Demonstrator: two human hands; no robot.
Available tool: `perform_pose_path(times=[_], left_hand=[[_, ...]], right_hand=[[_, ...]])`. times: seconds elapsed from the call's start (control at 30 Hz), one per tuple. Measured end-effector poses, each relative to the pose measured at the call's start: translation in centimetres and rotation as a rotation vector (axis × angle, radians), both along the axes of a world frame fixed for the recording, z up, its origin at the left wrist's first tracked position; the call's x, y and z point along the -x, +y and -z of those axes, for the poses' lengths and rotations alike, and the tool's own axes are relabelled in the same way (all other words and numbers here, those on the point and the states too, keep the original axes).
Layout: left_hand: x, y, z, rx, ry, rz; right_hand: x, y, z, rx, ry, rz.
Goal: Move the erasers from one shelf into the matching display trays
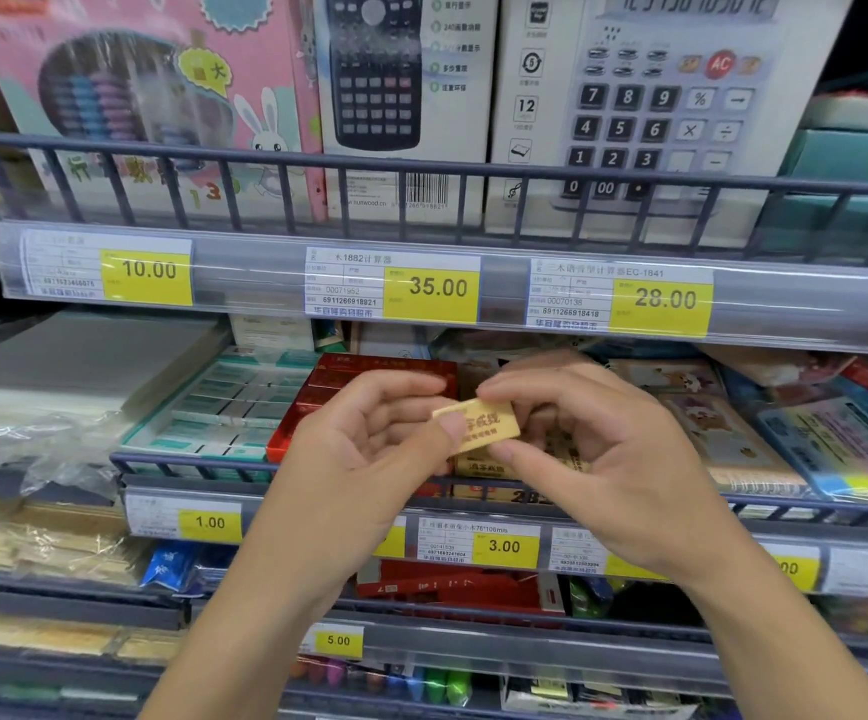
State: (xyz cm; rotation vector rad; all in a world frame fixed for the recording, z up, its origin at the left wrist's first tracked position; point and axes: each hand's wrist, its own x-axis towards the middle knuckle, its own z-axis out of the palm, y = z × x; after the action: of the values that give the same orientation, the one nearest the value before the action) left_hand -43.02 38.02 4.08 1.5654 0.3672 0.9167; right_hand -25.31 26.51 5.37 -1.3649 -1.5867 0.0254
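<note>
shop shelving w/ grey wire rails (421, 171) and clear price strips, tiers stacked top to bottom. top tier: big calculator box (681, 96) at right, black sci calculator box (395, 85) mid, pink bunny box (135, 96) at left; tags 10.00, 35.00 (431, 288), 28.00 below them. mid tier: teal eraser tray (229, 402) left, red tray (369, 376) beside it, partly blocked by hands; sticky notes far right. left hand (364, 459) and right hand (593, 449) both pinch one yellow eraser (478, 431) by opposite ends, held in air in front of the red tray. image a bit blurry.
</note>
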Motion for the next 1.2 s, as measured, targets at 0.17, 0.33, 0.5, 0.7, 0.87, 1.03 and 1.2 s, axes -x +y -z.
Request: perform_pose_path(times=[0.17,0.33,0.5,0.7,0.87,1.03,1.2], left_hand=[[0.7,0.8,0.8,-0.566,0.249,-0.354],[0.4,0.8,1.9,-0.882,0.464,-0.320],[0.0,1.0,2.5,-0.926,0.468,-0.355],[-0.3,1.0,2.7,-0.932,0.474,-0.355],[-0.4,1.0,2.7,-0.929,0.469,-0.355],[-1.1,1.1,2.8,-1.007,0.458,-0.311],[-1.8,1.2,2.9,-1.077,0.455,-0.294]], right_hand=[[-1.9,-0.7,-0.8,0.115,0.023,0.213],[-3.0,0.0,-0.6,0.348,0.007,0.317],[-2.8,1.0,0.2,0.486,-0.063,0.280],[-2.8,2.0,0.4,0.547,-0.119,0.257],[-3.0,1.9,-0.8,0.607,-0.249,0.150],[-5.5,-0.7,-2.8,0.542,-0.170,0.368],[-6.6,-2.1,-3.2,0.702,-0.247,0.406]])
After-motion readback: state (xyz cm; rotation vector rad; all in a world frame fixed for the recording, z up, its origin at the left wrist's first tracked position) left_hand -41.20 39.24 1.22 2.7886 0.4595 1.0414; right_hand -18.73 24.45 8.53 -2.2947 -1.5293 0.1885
